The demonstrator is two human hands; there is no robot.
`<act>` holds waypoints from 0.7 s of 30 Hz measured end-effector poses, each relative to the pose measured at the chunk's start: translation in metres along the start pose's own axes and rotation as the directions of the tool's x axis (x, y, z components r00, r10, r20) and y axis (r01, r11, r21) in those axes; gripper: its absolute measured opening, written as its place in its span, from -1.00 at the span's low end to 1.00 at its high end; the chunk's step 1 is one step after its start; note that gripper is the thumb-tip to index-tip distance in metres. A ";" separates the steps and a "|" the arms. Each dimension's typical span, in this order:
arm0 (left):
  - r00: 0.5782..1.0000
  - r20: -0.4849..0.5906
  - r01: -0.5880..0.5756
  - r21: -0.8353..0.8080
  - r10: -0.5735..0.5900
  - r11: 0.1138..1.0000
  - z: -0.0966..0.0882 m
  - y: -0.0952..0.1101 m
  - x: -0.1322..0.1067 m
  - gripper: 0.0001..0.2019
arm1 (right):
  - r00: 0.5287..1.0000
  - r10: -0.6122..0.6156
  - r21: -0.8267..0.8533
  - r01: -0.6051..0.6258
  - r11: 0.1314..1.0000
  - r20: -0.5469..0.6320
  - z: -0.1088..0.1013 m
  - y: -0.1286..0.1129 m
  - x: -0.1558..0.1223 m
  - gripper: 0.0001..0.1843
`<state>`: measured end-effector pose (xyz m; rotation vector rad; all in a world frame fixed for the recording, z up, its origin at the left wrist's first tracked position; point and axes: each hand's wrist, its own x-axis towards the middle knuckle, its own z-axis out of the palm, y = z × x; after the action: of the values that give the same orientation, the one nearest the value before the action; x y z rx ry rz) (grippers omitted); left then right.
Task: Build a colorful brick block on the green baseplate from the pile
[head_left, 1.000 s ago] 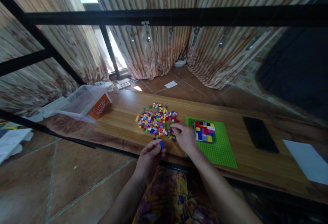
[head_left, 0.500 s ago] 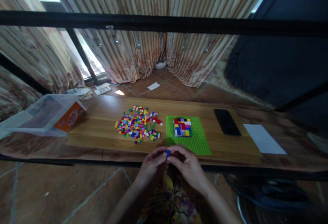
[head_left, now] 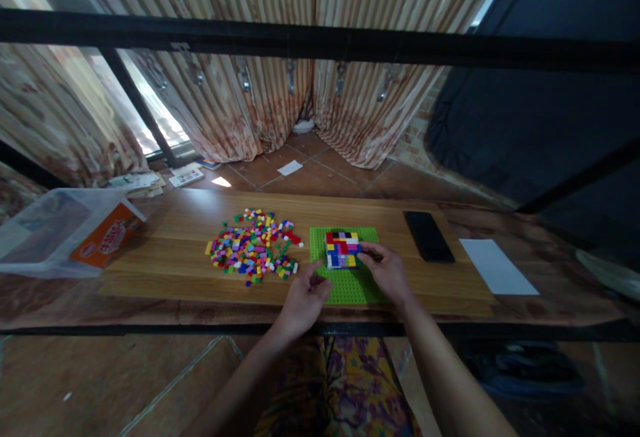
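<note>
A multicoloured block of toy building bricks (head_left: 343,250) stands on the green studded baseplate (head_left: 347,290). My right hand (head_left: 389,274) is at the block's right side, its thumb and fingertips pinched on a small blue brick (head_left: 359,249). Whether that brick touches the block I cannot tell. Over the baseplate's front left part is my left hand (head_left: 305,298), thumb and index finger apart with nothing visible between them. Left of the baseplate, a spread of loose coloured bricks (head_left: 255,244) lies on the wooden board (head_left: 170,250).
A clear plastic bin (head_left: 45,224) with an orange label sits at the far left. To the right of the baseplate lie a black phone (head_left: 429,237) and a white sheet of paper (head_left: 497,267). A dark bar (head_left: 320,40) crosses the view above the board.
My hands have parted and moved forward from the board's front edge. The blue brick, pinched between both before, is now at the block's right side in my right hand. The view has shifted slightly.
</note>
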<state>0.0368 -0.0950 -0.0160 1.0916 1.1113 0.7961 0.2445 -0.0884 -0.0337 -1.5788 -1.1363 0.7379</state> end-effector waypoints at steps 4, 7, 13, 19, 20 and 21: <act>0.999 0.042 -0.012 0.048 0.010 0.999 0.006 -0.003 0.011 -0.50 | 1.000 0.018 0.008 -0.018 1.000 0.018 0.001 0.004 0.005 -0.65; 0.998 0.057 -0.036 0.069 0.032 0.997 0.008 -0.005 0.015 -0.51 | 0.999 0.041 0.021 -0.041 0.999 0.019 0.000 0.005 0.007 -0.63; 0.997 0.056 -0.052 0.062 0.049 0.997 0.007 -0.013 0.018 -0.46 | 0.997 0.071 0.081 -0.071 0.994 0.000 0.000 -0.001 0.004 -0.57; 0.997 0.071 -0.035 0.080 0.030 0.996 0.008 -0.021 0.021 -0.40 | 0.974 0.214 0.147 -0.202 0.968 -0.076 0.004 -0.005 0.008 -0.49; 0.997 0.071 -0.040 0.094 0.034 0.995 0.008 -0.021 0.021 -0.40 | 0.972 0.226 0.139 -0.215 0.967 -0.069 0.005 -0.006 0.010 -0.49; 0.997 0.072 -0.046 0.116 0.038 0.992 0.008 -0.021 0.021 -0.41 | 0.970 0.236 0.129 -0.227 0.965 -0.062 0.006 -0.008 0.011 -0.49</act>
<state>0.0501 -0.0839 -0.0413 1.2360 1.0901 0.7274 0.2408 -0.0751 -0.0268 -1.6386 -0.8425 0.8752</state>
